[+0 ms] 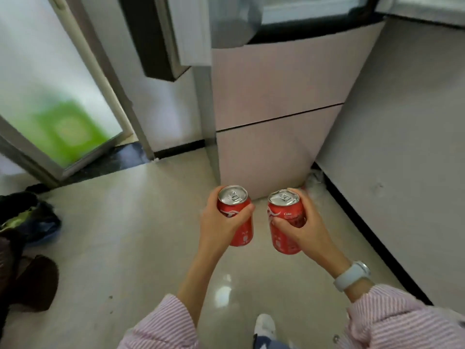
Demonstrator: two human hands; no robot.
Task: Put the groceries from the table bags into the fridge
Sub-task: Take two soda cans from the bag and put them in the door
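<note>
Fingers (247, 210) of each hand wrap one upright red can (236, 217), fridge (276, 96) ahead.

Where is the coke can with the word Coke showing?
In the head view, that can is low and right of centre, gripped in the right hand, beside the other can held by the left hand, before the fridge.

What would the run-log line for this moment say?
left hand: grips left can | right hand: grips right can | cans: upright, apart | fridge: ahead, upper door open | step: cans not yet inside
</note>
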